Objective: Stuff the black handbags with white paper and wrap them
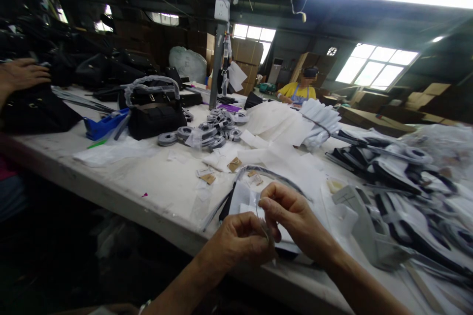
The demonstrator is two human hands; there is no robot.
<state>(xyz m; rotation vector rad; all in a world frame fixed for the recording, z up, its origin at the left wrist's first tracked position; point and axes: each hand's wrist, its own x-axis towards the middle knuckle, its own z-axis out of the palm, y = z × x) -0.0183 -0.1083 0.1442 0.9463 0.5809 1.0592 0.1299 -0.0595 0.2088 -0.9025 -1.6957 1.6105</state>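
Both hands are raised close together over the table's near edge. My left hand (242, 238) is closed, its fingertips pinching a thin pale string (258, 210). The string's upper part runs to my right hand (290, 209), which is pinched shut on it too. Something clear and shiny hangs below the fingers, too blurred to name. Behind and beneath the hands lies a dark bag (226, 205) with white sheets on it and a wrapped handle (275, 172). Small brown tags (208, 178) with strings lie just beyond it.
Rolled grey straps (214, 130), a black handbag (157, 120) and a blue tape dispenser (103, 124) stand farther back. At right are a grey dispenser (373, 231) and strap pieces (402, 167). A co-worker's hand (24, 76) rests on black bags at left; another person (301, 89) sits behind.
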